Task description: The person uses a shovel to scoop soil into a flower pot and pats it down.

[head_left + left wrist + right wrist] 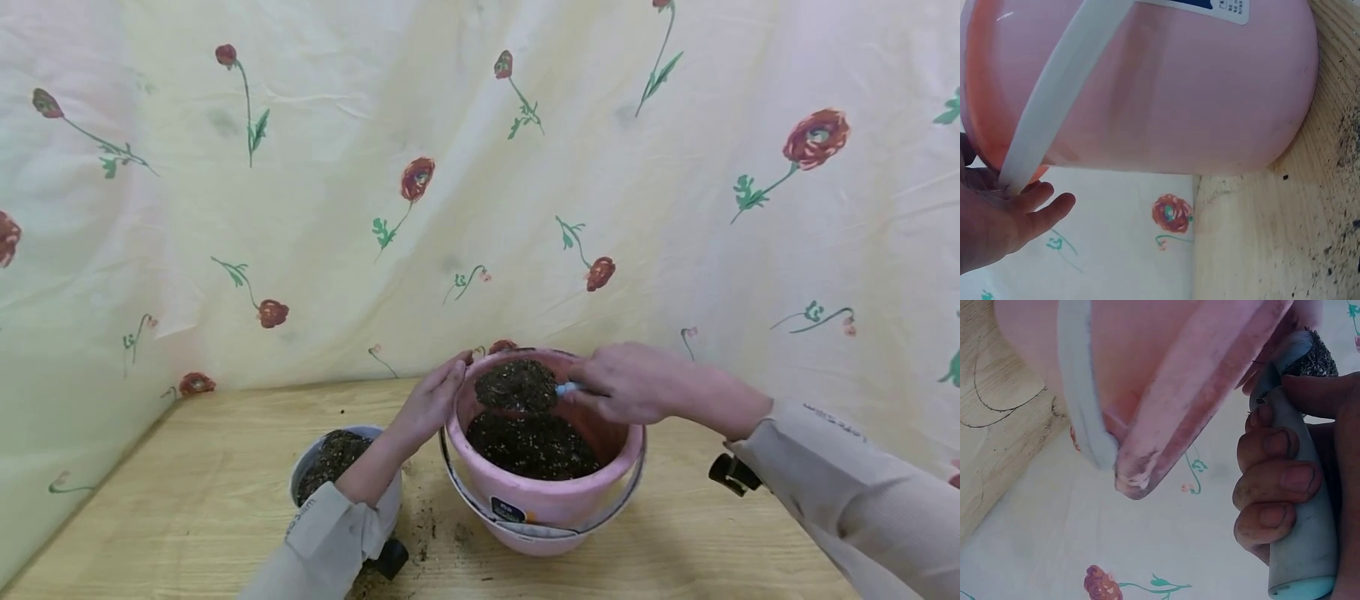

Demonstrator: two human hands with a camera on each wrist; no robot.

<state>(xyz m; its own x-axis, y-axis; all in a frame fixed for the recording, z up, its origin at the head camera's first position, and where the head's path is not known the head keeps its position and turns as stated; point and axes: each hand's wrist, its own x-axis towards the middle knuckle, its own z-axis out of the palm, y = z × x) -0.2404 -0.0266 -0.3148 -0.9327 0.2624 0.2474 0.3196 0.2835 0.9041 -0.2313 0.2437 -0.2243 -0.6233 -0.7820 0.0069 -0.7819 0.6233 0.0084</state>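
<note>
A pink bucket [525, 508] with dark potting soil [536, 446] in it stands on the table. My left hand [431, 400] holds its rim at the left; the left wrist view shows that hand [1007, 219] beside the end of the white bucket handle [1054, 94]. My right hand [637, 383] grips a hand trowel, its fingers wrapped around the blue-grey handle [1304, 512] in the right wrist view. A heap of soil [517, 385] on the trowel hides most of its blade. The trowel is over the bucket's opening, above the soil inside.
A pale pot [388, 500] filled with soil stands left of the bucket, partly behind my left forearm. Soil crumbs [427, 533] lie scattered on the wooden table [210, 500] between them. A flowered cloth [337, 208] hangs behind the table and along its left side.
</note>
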